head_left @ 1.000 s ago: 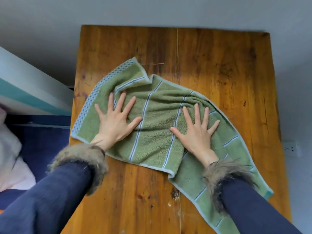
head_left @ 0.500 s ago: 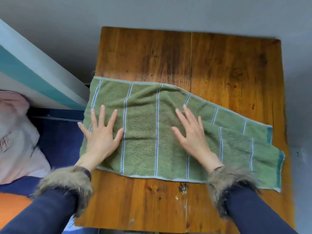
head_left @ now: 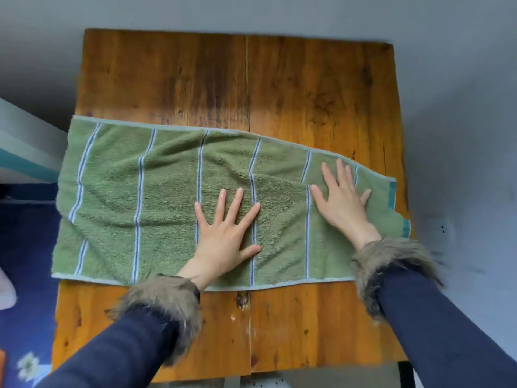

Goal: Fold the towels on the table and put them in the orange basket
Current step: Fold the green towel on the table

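Observation:
A green towel [head_left: 140, 197] with thin blue-white stripes lies folded lengthwise across the wooden table [head_left: 279, 88], spanning it from left edge to right edge. My left hand [head_left: 223, 233] lies flat on the towel's middle, fingers spread. My right hand [head_left: 344, 200] presses flat on the towel's right part, where the upper layer is creased and slightly askew. Teal end bands show at the towel's far right. The orange basket is mostly out of sight; only an orange sliver [head_left: 2, 368] shows at the lower left edge.
A grey wall runs behind and right of the table, with a socket [head_left: 442, 228] on the right. A blue patterned surface [head_left: 28, 275] and a white-teal ledge [head_left: 25, 152] lie left of the table. Bare wood shows beyond and in front of the towel.
The towel went from bunched and diagonal to spread straight across the table. Both hands slid rightward over it: the left from the left end to the middle, the right toward the right end.

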A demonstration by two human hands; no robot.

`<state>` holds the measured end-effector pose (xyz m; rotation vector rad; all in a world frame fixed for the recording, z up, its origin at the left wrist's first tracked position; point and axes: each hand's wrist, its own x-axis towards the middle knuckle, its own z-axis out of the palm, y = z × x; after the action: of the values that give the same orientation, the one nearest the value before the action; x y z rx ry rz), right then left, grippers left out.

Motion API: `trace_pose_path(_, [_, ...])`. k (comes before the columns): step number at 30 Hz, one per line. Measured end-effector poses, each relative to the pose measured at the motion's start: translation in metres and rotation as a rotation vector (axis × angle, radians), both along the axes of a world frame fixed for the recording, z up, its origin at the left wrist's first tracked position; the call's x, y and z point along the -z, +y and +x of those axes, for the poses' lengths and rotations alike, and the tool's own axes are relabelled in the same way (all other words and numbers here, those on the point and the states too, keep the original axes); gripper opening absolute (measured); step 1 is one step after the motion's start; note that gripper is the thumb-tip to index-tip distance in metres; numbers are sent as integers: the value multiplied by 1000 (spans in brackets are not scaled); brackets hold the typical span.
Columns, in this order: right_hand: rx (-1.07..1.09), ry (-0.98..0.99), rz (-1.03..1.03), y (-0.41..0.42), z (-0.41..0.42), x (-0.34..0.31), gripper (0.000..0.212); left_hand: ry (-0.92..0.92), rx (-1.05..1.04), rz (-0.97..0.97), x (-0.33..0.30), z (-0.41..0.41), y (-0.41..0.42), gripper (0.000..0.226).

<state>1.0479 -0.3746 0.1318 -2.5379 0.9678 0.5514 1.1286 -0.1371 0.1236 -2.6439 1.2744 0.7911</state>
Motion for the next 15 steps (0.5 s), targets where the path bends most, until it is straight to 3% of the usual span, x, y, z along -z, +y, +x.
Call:
trace_pose_path(5, [-198, -10, 15, -58, 9, 0, 70, 43, 13, 60, -7, -3, -14, 92])
trace_pose_path(9, [-144, -101, -9, -77, 11, -4, 62, 54, 14, 89, -11, -7, -14, 92])
trace_pose_path(12, [-59, -233, -119, -54, -15, -2, 58, 62, 12, 11, -16, -17, -26, 78])
trace_pose_path(15, [-38, -155, -95, -33, -48, 5, 71, 22, 42, -56, -13, -27, -53, 73])
